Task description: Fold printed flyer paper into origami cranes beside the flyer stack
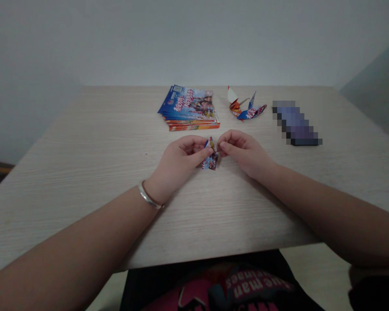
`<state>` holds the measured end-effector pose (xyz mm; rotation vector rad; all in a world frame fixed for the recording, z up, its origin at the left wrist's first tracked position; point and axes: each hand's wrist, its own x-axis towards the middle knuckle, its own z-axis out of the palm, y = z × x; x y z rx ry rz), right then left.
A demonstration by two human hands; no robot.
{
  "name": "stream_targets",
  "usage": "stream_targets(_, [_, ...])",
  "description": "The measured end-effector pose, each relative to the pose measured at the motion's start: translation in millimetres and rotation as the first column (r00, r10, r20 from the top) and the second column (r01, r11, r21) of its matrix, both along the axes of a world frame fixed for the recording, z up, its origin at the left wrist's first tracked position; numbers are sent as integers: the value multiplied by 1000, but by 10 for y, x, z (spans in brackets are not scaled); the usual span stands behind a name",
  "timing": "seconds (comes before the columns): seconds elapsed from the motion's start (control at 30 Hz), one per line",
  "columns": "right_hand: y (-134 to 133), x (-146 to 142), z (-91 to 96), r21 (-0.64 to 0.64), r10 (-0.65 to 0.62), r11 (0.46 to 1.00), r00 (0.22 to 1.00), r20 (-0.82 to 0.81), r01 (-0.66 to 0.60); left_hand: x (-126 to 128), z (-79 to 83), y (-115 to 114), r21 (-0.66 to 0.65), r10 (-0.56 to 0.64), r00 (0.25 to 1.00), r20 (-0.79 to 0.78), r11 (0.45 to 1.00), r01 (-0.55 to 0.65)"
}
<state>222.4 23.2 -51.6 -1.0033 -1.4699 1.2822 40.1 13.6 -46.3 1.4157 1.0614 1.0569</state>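
A small piece of folded printed paper (209,162), blue, white and red, is held low over the middle of the table. My left hand (192,151) pinches it from the left, the thumb lying across its front. From the right, my right hand (238,147) has thumb and index finger pressed together at the paper's right edge; whether a bit of the paper sits between those fingertips is too small to tell. Just beyond my hands lies a fanned stack of printed sheets (189,103), blue on top with orange ones below.
Two folded paper cranes, an orange one (235,108) and a blue one (248,113), stand right of the stack. A dark, pixelated flat object (296,123) lies farther right. The pale wooden table (84,181) meets a wall at the back; its front edge is near my lap.
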Motion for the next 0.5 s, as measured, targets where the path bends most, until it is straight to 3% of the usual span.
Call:
stream_targets(0.17, [-11,-6,27,-22,8,1000,999,-35,-8,11,-32,20,20,-23,998,63,1000,22])
stream_targets(0.3, [-24,-14,1,8,20,1000,998,62,-21,10,-55,38,65,-9,996,92,998,3])
stream_targets(0.4, [-37,-23,-5,33,0,999,994,113,-4,-7,-54,33,116,12,1000,26,993,-15])
stream_targets(0.5, [-47,-27,29,28,1,1000,999,54,-2,-27,-27,13,298,91,985,-145,954,-45])
